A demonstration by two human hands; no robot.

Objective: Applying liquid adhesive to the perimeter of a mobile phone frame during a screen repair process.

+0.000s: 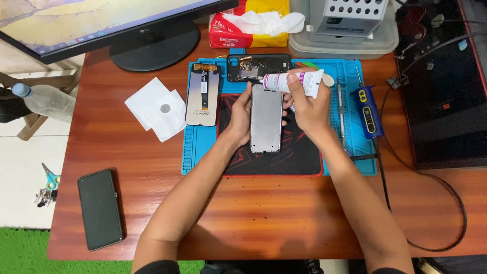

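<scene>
The left hand [240, 112] is curled around the left edge of a grey phone frame [266, 117] that lies flat on the blue mat [350, 76], and the right hand [306, 107] is closed around a white tube [294, 82], with the tube's tip at the top end of the frame. Just left of the frame on the mat lies a phone screen [202, 94] face down, and just above the frame lies a black phone back [257, 66]. Far to the left of the mat, a dark phone [100, 209] lies on the brown counter [264, 213].
</scene>
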